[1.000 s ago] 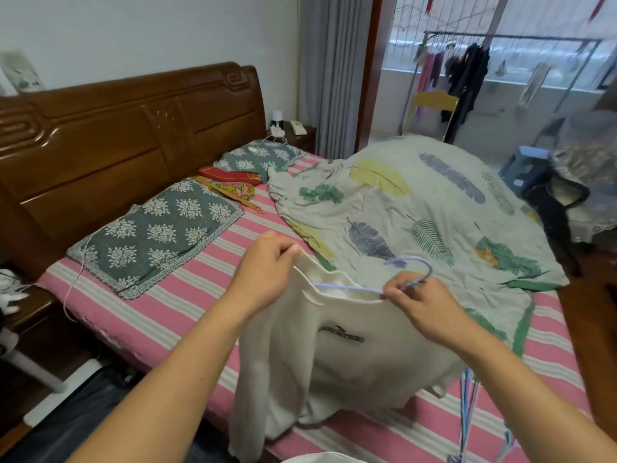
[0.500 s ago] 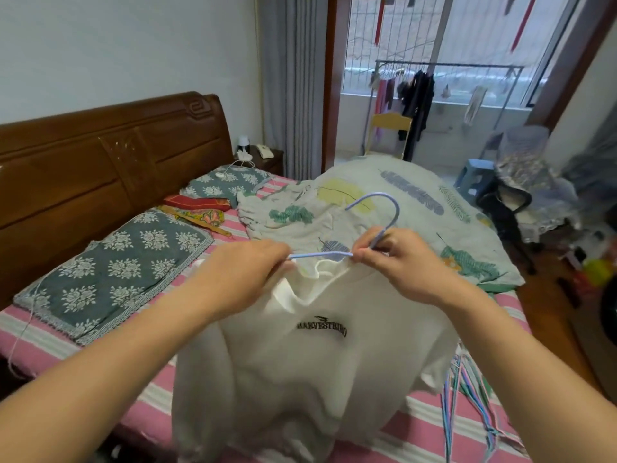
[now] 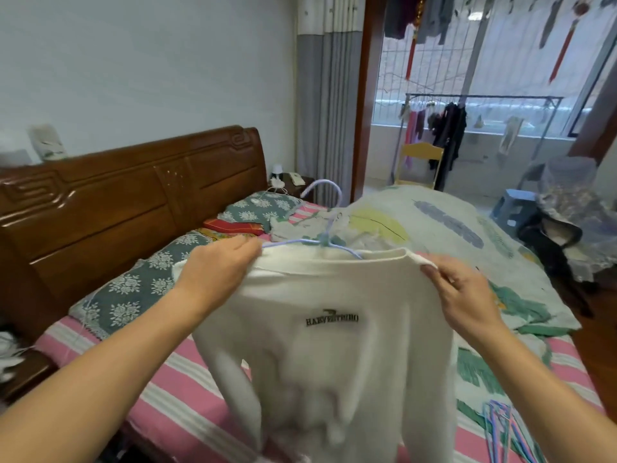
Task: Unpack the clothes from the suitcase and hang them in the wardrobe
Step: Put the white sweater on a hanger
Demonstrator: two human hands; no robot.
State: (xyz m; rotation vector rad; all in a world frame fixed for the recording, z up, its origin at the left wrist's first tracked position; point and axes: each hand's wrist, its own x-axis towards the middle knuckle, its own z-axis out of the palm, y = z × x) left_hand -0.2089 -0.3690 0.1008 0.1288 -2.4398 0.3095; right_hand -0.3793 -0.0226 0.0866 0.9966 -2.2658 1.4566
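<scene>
A white sweatshirt (image 3: 334, 355) with black chest lettering hangs in front of me over the bed. A light blue wire hanger (image 3: 325, 212) sits inside its neck, hook sticking up. My left hand (image 3: 217, 275) grips the left shoulder of the sweatshirt, where the hanger's arm ends. My right hand (image 3: 464, 295) pinches the right side of the neckline and stretches it wide. Suitcase and wardrobe are out of view.
The bed (image 3: 187, 396) has a pink striped sheet, two grey floral pillows (image 3: 140, 295) and a leaf-print quilt (image 3: 450, 235). Several spare hangers (image 3: 500, 426) lie at its right edge. A wooden headboard (image 3: 127, 202) stands left; a drying rack (image 3: 480, 135) and a blue stool (image 3: 514, 205) are beyond.
The sweatshirt has been lifted higher and spread. My right hand left the hanger hook and moved right to the neckline; the hanger now stands upright inside the collar.
</scene>
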